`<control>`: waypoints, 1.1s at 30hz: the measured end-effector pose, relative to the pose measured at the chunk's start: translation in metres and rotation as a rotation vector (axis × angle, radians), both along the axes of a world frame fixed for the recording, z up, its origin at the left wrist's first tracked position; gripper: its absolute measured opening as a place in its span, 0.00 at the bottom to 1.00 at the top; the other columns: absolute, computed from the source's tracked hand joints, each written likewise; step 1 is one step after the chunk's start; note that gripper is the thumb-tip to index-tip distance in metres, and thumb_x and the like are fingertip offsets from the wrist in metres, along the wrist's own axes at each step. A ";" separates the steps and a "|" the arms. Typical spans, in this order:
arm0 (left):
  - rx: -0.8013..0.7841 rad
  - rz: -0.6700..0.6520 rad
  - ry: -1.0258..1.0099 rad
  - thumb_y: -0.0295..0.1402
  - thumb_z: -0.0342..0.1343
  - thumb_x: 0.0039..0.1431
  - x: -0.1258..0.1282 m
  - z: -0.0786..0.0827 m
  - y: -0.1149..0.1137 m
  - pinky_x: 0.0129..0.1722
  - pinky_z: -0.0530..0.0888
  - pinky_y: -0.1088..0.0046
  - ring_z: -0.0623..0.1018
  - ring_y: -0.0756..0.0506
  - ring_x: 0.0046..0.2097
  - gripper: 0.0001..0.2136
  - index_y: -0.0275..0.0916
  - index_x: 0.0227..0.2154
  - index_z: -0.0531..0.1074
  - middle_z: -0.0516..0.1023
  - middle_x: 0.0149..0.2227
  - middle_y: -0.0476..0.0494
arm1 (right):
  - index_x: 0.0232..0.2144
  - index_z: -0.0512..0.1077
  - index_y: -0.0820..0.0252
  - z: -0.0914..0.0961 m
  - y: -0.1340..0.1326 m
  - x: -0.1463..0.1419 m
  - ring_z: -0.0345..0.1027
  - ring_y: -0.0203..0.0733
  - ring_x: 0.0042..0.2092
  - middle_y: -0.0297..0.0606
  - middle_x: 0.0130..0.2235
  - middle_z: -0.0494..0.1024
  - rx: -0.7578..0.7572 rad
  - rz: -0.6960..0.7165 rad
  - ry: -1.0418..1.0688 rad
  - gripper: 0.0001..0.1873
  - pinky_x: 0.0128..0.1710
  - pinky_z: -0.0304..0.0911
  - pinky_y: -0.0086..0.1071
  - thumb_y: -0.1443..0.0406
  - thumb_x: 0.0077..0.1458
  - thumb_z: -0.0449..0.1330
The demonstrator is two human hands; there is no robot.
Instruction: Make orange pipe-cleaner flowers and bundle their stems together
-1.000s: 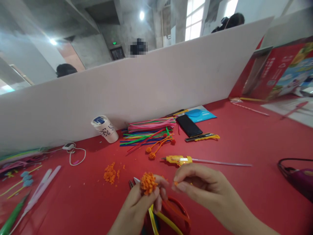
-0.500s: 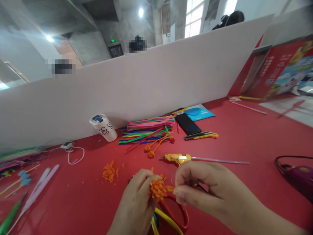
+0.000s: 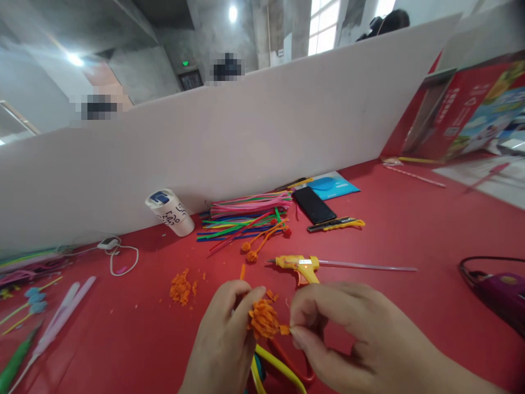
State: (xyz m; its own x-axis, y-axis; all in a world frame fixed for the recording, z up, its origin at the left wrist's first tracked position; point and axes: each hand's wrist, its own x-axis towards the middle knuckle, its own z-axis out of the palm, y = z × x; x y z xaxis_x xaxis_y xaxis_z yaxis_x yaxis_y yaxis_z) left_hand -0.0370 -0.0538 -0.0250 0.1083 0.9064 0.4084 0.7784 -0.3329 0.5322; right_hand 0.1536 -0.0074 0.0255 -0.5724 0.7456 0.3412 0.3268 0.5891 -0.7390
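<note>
An orange layered flower head (image 3: 264,319) sits in the grip of my left hand (image 3: 227,334), its petals facing my right side. Between the thumb and forefinger of my right hand (image 3: 328,328) is a small orange strip (image 3: 284,330), whose near end meets or almost meets the flower's edge. Orange scraps (image 3: 271,296) lie just beyond the flower. Under my hands are scissors with yellow handles (image 3: 279,365) and red handles (image 3: 287,355), partly hidden. A yellow glue gun (image 3: 298,265) with a clear glue stick lies past my right hand.
Orange shreds (image 3: 180,287) lie to the left. Further back are a white cup (image 3: 170,212), pipe cleaners (image 3: 246,216), small orange flowers (image 3: 251,255), a black phone (image 3: 314,205) and a box cutter (image 3: 336,224). A white partition (image 3: 246,137) bounds the table; a purple tool (image 3: 502,293) sits right.
My left thumb has shifted upward beside the flower. My right hand has moved slightly down, still pinching the orange strip close to the flower. The camera view has shifted slightly.
</note>
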 end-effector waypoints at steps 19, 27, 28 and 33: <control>0.153 -0.024 0.217 0.19 0.48 0.51 0.003 0.004 0.000 0.36 0.73 0.76 0.75 0.48 0.36 0.18 0.36 0.44 0.69 0.72 0.36 0.42 | 0.21 0.63 0.56 -0.001 -0.002 -0.002 0.64 0.31 0.20 0.27 0.20 0.72 0.202 -0.021 -0.064 0.11 0.22 0.59 0.23 0.77 0.42 0.53; 0.161 -0.011 0.242 0.19 0.46 0.51 0.005 0.006 0.001 0.33 0.73 0.76 0.75 0.48 0.34 0.16 0.37 0.42 0.69 0.72 0.34 0.43 | 0.21 0.63 0.58 -0.004 -0.004 -0.001 0.63 0.28 0.21 0.26 0.19 0.71 0.280 -0.034 -0.022 0.11 0.24 0.59 0.21 0.79 0.42 0.51; 0.162 -0.007 0.239 0.19 0.46 0.51 0.005 0.006 0.001 0.33 0.73 0.75 0.75 0.48 0.34 0.16 0.36 0.42 0.69 0.72 0.34 0.42 | 0.21 0.63 0.58 -0.004 -0.004 -0.001 0.62 0.28 0.21 0.27 0.19 0.71 0.285 -0.031 -0.022 0.11 0.23 0.59 0.21 0.79 0.42 0.51; 0.104 0.001 0.252 0.20 0.47 0.53 0.004 0.005 0.001 0.34 0.74 0.74 0.76 0.48 0.35 0.16 0.39 0.44 0.68 0.73 0.34 0.43 | 0.23 0.64 0.58 -0.005 -0.006 0.000 0.64 0.30 0.22 0.29 0.21 0.71 0.308 -0.048 -0.049 0.12 0.25 0.60 0.23 0.78 0.44 0.50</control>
